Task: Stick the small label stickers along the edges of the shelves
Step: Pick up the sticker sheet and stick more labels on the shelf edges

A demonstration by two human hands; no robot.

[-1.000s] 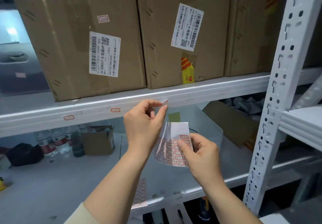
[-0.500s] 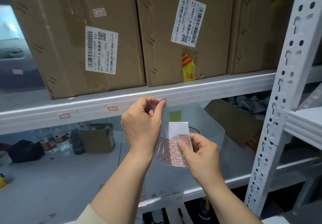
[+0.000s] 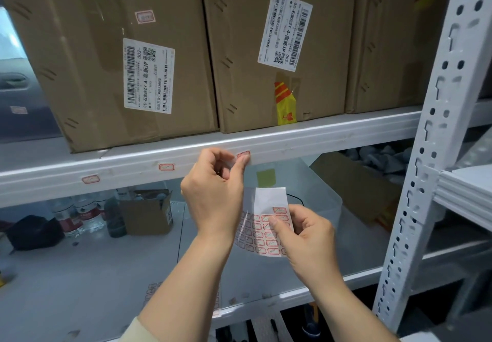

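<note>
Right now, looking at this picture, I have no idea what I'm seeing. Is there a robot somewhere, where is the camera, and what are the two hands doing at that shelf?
There is no robot here, only a person working bare-handed. The single camera is worn on the person's head and looks forward and down, so you see both arms from the wearer's own view.

The left hand pinches one small red-bordered sticker and brings it to the front edge of the grey metal shelf. The right hand holds the sticker sheet, which carries rows of the same labels.

Two stickers already sit on that edge further left. Cardboard boxes with barcode labels stand on that shelf. Below, on the lower shelf, are water bottles, a small open carton and a clear plastic bin.
</note>
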